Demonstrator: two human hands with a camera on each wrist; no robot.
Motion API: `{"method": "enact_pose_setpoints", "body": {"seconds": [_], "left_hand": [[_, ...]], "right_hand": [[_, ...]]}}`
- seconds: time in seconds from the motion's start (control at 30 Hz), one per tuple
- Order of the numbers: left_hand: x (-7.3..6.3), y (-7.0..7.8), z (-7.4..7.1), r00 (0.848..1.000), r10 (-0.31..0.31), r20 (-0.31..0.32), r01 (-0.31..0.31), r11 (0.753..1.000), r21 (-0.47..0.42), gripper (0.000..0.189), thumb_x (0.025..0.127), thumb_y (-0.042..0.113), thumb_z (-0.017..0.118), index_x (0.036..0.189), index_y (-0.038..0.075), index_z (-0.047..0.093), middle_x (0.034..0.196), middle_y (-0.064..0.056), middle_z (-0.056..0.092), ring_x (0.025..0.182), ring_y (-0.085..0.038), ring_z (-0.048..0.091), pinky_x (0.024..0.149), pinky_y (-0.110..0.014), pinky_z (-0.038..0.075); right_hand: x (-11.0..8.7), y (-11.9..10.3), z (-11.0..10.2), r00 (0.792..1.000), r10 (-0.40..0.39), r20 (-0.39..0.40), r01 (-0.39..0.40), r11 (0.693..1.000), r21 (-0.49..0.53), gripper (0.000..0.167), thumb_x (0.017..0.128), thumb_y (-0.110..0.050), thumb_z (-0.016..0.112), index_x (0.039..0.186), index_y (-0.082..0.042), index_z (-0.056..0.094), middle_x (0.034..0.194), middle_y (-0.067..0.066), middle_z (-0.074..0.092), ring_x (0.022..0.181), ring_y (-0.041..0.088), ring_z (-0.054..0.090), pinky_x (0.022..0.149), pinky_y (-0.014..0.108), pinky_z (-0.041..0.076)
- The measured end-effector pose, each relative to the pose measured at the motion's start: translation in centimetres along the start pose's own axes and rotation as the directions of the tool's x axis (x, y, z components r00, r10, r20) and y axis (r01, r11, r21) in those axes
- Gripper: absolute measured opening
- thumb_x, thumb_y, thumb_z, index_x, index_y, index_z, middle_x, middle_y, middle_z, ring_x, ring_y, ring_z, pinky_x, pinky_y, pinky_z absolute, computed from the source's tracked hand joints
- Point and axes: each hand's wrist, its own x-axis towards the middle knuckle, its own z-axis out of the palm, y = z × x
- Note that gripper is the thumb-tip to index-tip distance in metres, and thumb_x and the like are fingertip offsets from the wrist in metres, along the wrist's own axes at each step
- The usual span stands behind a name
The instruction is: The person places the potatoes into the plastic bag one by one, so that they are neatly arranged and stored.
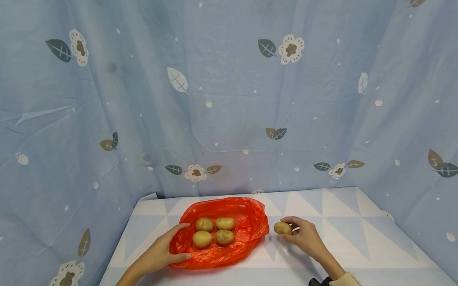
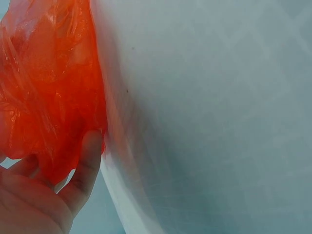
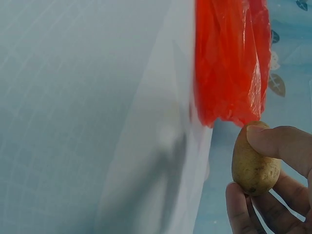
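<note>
A red plastic bag (image 1: 252, 240) lies spread on the table with its mouth facing up. Inside it are several potatoes (image 1: 202, 239) in two short rows. My left hand (image 1: 160, 250) holds the bag's left end, thumb on the near side and fingers over the far rim. In the left wrist view the thumb (image 2: 88, 158) lies against the red film, and the other fingers are partly hidden behind it. To the right of the bag, my right hand (image 1: 304, 238) pinches another potato (image 3: 254, 161) between thumb and fingers, a short way from the bag's edge.
The table (image 1: 371, 247) has a white and pale blue triangle pattern, with printed lettering at its near edge. Behind and beside it hangs a blue curtain (image 1: 228, 117) with leaves and flowers. Dark straps with black devices (image 1: 320, 285) sit at both wrists.
</note>
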Motion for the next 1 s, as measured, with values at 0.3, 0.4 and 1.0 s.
{"method": "enact_pose_setpoints", "body": {"seconds": [0.3,0.4,1.0], "left_hand": [[-0.1,0.0,0.0,1.000,0.013,0.002,-0.013,1.000,0.008,0.089,0.081,0.040,0.088,0.153,0.013,0.043,0.152,-0.018,0.048,0.134,-0.044,0.050,0.099,-0.060,0.051],[-0.1,0.0,0.1,1.000,0.014,0.000,-0.014,1.000,0.006,0.089,0.081,0.039,0.088,0.153,0.012,0.043,0.152,-0.018,0.047,0.134,-0.044,0.049,0.100,-0.060,0.051],[0.0,-0.1,0.2,1.000,0.014,-0.001,-0.014,1.000,0.015,0.088,0.082,0.040,0.088,0.153,0.013,0.043,0.153,-0.017,0.047,0.135,-0.044,0.049,0.101,-0.061,0.050]], "right_hand": [[0.3,-1.2,1.0,0.998,-0.064,0.004,0.064,0.998,0.018,0.042,0.072,-0.006,0.093,0.110,-0.010,0.076,0.102,0.002,0.074,0.083,0.013,0.066,0.069,0.023,0.058],[0.5,-1.5,1.4,0.997,-0.069,0.024,0.068,0.997,0.031,0.042,0.072,-0.005,0.092,0.111,-0.011,0.076,0.101,0.001,0.074,0.082,0.013,0.067,0.070,0.022,0.058],[1.3,-3.7,3.8,0.988,-0.140,0.061,0.138,0.989,0.045,0.044,0.073,-0.004,0.092,0.113,-0.006,0.074,0.104,0.004,0.073,0.085,0.016,0.066,0.072,0.025,0.059]]}}
